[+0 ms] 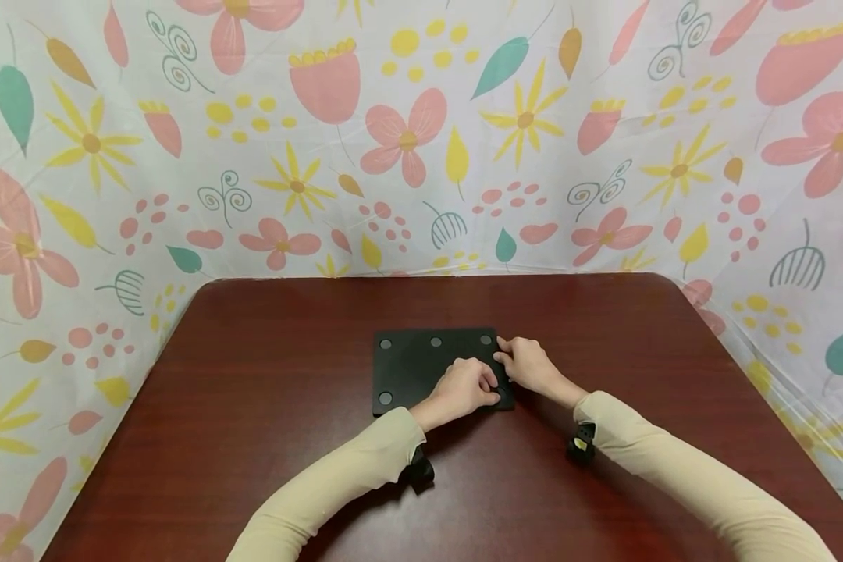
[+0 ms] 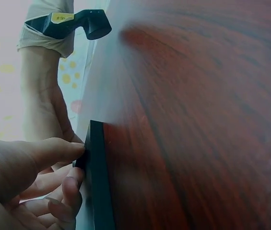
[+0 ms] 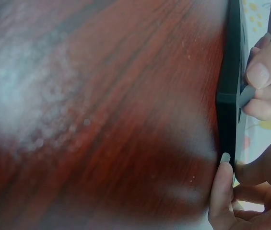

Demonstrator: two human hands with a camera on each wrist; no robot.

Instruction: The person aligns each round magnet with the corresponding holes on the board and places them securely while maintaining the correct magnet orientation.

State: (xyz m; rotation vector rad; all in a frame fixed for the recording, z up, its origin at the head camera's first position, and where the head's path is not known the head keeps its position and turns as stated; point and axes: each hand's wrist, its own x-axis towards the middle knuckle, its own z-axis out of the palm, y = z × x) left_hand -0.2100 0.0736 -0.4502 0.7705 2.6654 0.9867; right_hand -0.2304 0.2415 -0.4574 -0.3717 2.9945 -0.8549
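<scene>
A flat black rectangular board point(image 1: 414, 371) lies on the table, with several grey round discs set in its top, such as the disc at its far left corner point(image 1: 385, 344). My left hand point(image 1: 464, 386) reaches over the near right corner. Its thumb and index finger pinch a small dark disc point(image 3: 246, 96) against the board's top, seen tilted in the right wrist view. Along the right edge, my right hand point(image 1: 530, 365) grips the board, a fingertip pressed on the side wall point(image 3: 229, 129). The disc's far side is hidden by fingers.
The board sits on a dark red-brown wooden table point(image 1: 267, 367). A white curtain point(image 1: 464, 203) with printed flowers and leaves hangs behind the table and along both sides. Small black cameras are strapped to both wrists, such as the right wrist camera point(image 1: 581, 445).
</scene>
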